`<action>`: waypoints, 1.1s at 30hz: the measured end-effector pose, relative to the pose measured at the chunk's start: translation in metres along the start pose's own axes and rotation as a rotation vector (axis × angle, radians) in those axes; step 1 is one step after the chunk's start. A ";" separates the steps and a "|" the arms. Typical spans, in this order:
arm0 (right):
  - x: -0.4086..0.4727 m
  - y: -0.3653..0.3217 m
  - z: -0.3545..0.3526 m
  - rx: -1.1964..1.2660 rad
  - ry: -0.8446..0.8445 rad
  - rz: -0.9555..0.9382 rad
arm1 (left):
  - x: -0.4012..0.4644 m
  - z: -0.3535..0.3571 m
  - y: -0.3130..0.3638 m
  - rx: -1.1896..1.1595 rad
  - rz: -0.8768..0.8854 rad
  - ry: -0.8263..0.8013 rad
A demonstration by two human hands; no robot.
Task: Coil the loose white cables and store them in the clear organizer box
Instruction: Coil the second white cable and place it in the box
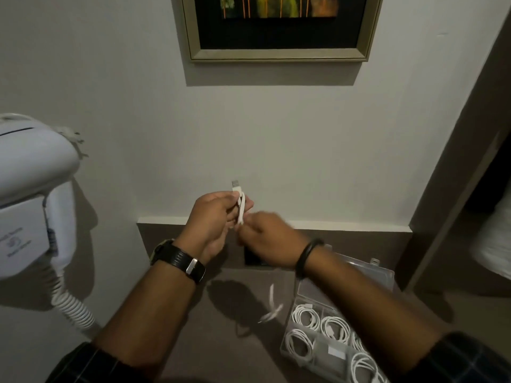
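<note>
My left hand (211,217) holds a white cable (240,205) upright in front of the wall, its connector end sticking up above my fingers. My right hand (269,236), blurred, grips the same cable just below and to the right. The cable's loose tail (272,308) hangs blurred above the grey counter. The clear organizer box (304,352) lies open at the lower right, with several coiled white cables (305,317) in its compartments. My right forearm hides part of the box.
A white wall-mounted hair dryer (33,189) with a spiral cord (73,308) is at the left. A framed picture (279,26) hangs above. The box's clear lid (367,272) leans back toward the wall. A dark doorway frame (456,161) rises at the right.
</note>
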State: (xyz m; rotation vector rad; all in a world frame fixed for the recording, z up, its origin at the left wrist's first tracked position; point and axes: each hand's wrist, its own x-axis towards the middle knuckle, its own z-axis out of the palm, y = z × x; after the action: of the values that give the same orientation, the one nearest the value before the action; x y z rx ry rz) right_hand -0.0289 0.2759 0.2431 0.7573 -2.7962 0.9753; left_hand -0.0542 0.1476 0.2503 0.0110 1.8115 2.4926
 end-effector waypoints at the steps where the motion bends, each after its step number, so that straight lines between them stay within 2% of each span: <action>1: -0.008 -0.002 0.018 0.025 -0.015 -0.023 | 0.001 0.001 0.002 -0.065 -0.017 -0.008; 5: -0.023 0.008 0.058 0.050 -0.130 0.008 | -0.004 -0.001 0.018 -0.179 -0.077 -0.143; 9: 0.008 0.049 0.015 -0.118 -0.064 0.105 | -0.017 -0.003 0.018 -0.110 -0.103 -0.298; 13: 0.039 0.058 -0.037 -0.390 -0.028 -0.003 | -0.022 -0.003 0.003 0.057 -0.140 -0.361; 17: 0.047 0.056 -0.076 -0.415 0.000 0.088 | -0.013 -0.006 -0.018 0.277 -0.141 -0.218; 21: 0.021 0.037 -0.057 -0.330 -0.018 0.089 | 0.002 -0.009 -0.029 0.231 0.007 0.027; 24: -0.007 0.008 -0.008 -0.170 -0.059 -0.013 | 0.012 -0.006 -0.023 0.118 0.035 0.093; 26: -0.024 -0.004 0.030 -0.107 -0.134 -0.075 | 0.013 0.000 -0.017 -0.001 0.005 0.027; 29: -0.035 0.000 0.067 -0.077 -0.208 -0.034 | 0.005 0.007 -0.004 -0.093 -0.056 -0.165; 33: -0.012 0.050 0.046 -0.199 -0.198 0.045 | -0.012 0.007 0.009 -0.041 -0.105 -0.353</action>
State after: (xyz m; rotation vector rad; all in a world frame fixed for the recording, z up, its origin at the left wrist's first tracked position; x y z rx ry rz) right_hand -0.0386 0.2871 0.1761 0.8065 -3.0321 0.6458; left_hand -0.0420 0.1508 0.2616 0.3235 1.5759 2.2794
